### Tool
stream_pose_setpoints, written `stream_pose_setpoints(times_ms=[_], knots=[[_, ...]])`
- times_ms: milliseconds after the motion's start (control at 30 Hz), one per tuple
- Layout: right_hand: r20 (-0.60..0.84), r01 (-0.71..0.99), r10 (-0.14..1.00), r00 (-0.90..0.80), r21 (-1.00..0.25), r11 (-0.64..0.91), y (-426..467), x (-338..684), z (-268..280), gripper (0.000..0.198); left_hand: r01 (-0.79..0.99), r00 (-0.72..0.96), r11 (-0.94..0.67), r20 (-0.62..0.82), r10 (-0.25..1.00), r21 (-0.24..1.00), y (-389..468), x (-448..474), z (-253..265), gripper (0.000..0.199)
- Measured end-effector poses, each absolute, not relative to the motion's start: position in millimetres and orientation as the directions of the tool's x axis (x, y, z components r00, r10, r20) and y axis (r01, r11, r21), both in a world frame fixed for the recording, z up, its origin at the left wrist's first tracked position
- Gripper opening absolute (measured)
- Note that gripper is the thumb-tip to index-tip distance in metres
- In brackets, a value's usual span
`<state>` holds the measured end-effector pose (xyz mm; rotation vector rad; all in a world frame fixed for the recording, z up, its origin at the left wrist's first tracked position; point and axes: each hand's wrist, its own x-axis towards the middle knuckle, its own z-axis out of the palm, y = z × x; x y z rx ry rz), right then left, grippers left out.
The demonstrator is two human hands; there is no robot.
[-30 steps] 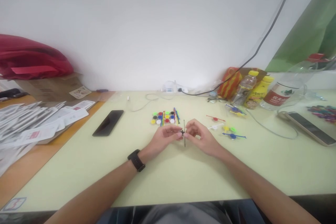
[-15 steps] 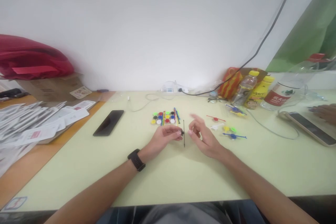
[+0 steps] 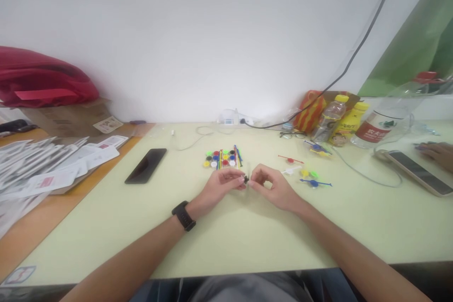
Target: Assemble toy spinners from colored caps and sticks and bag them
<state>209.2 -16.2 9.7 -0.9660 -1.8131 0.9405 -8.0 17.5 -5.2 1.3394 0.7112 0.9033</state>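
Observation:
My left hand (image 3: 226, 182) pinches the hub of a small black arrow spinner (image 3: 246, 180) between thumb and fingers. The spinner's thin arrow stands roughly upright and is smeared by motion. Just to its right, my right hand (image 3: 273, 187) has its fingers curled, with thumb and forefinger tips close together at the hub. I see nothing held in it, and whether the tips touch the spinner I cannot tell. Behind my left hand lie several coloured discs (image 3: 214, 164) with coloured arrows (image 3: 238, 155). Right of my hands are a red spinner (image 3: 290, 160) and a blue spinner (image 3: 314, 183).
A black phone (image 3: 146, 166) lies left, near a pile of white packets (image 3: 53, 170). At the back right stand a yellow bottle (image 3: 346, 125) and a large red-labelled bottle (image 3: 375, 128). Another person's hand (image 3: 439, 153) rests beside a second phone (image 3: 421, 172).
My right hand has moved left to the spinner, its raised forefinger now curled down toward the thumb. The arrow, sharp before, is now blurred. My left hand has stayed put.

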Motion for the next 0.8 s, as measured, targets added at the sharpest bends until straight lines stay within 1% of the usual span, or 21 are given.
stream_pose_setpoints(times_ms=[167, 300, 367, 500, 633, 667, 700, 767, 800], knots=[[0.319, 0.172, 0.877, -0.359, -0.901, 0.398, -14.2, 206.2, 4.8, 0.021, -0.122, 0.527, -0.004, 0.069, 0.847, 0.992, 16.9, -8.4, -5.7, 0.034], [0.347, 0.184, 0.873, -0.343, -0.887, 0.425, -15.2, 207.7, 5.0, 0.015, -0.128, 0.543, 0.009, 0.062, 0.838, 0.992, 16.8, -8.3, -5.2, 0.033], [0.385, 0.205, 0.870, -0.309, -0.866, 0.456, -16.4, 209.0, 5.2, 0.017, -0.136, 0.540, 0.016, 0.060, 0.839, 0.991, 16.5, -8.3, -4.1, 0.031], [0.462, 0.250, 0.852, -0.245, -0.819, 0.516, -18.6, 209.7, 2.9, 0.041, -0.124, 0.534, 0.006, 0.062, 0.843, 0.992, 16.4, -8.2, -2.5, 0.030], [0.481, 0.235, 0.844, -0.237, -0.814, 0.531, -18.6, 208.6, -0.7, 0.067, -0.119, 0.535, -0.002, 0.066, 0.842, 0.993, 17.0, -8.0, -3.6, 0.028], [0.478, 0.238, 0.848, -0.228, -0.817, 0.525, -18.2, 209.0, -0.9, 0.067, -0.122, 0.535, 0.001, 0.064, 0.842, 0.993, 17.2, -8.1, -4.1, 0.028], [0.463, 0.253, 0.858, -0.223, -0.822, 0.509, -17.6, 209.8, -0.6, 0.060, -0.125, 0.534, 0.005, 0.063, 0.843, 0.992, 17.4, -8.1, -4.7, 0.029], [0.368, 0.296, 0.891, -0.267, -0.848, 0.439, -16.2, 212.3, 1.4, 0.033, -0.131, 0.526, 0.007, 0.064, 0.848, 0.991, 17.9, -8.5, -5.7, 0.030], [0.300, 0.313, 0.901, -0.313, -0.863, 0.396, -15.6, 213.5, 3.0, 0.037, -0.134, 0.519, 0.004, 0.066, 0.852, 0.991, 18.1, -8.6, -6.1, 0.030]])
